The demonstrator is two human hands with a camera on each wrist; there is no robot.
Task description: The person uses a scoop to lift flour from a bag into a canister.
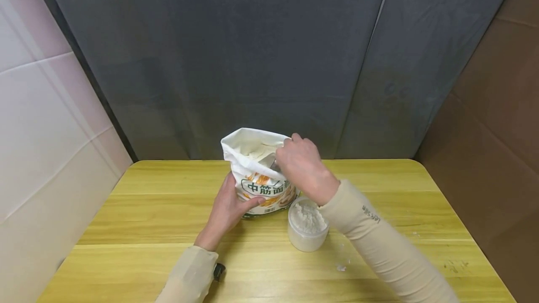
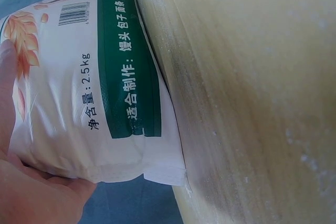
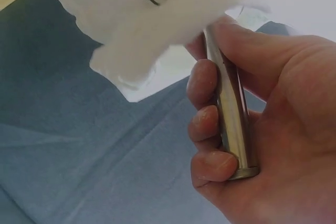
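A white flour bag (image 1: pixel 261 186) stands upright on the table with its top open and pale flour inside. My left hand (image 1: pixel 229 207) grips its lower left side, thumb across the printed front; in the left wrist view the fingers of that hand (image 2: pixel 39 192) wrap round the bag's edge. At the bag's mouth, my right hand (image 1: pixel 303 162) holds a scoop by its shiny metal handle (image 3: pixel 231 114), fingers curled round it. The scoop's front end reaches into the bag and is mostly hidden. Just right of the bag sits a clear round tub (image 1: pixel 308 242) with heaped flour (image 1: pixel 309 216).
The yellow wood-grain table (image 1: pixel 168 219) carries white specks of flour (image 1: pixel 341 268) to the right of the tub. A dark grey curtain (image 1: pixel 231 60) hangs behind the table's far edge. Pale panels rise at the left, and a brown panel (image 1: pixel 497 130) at the right.
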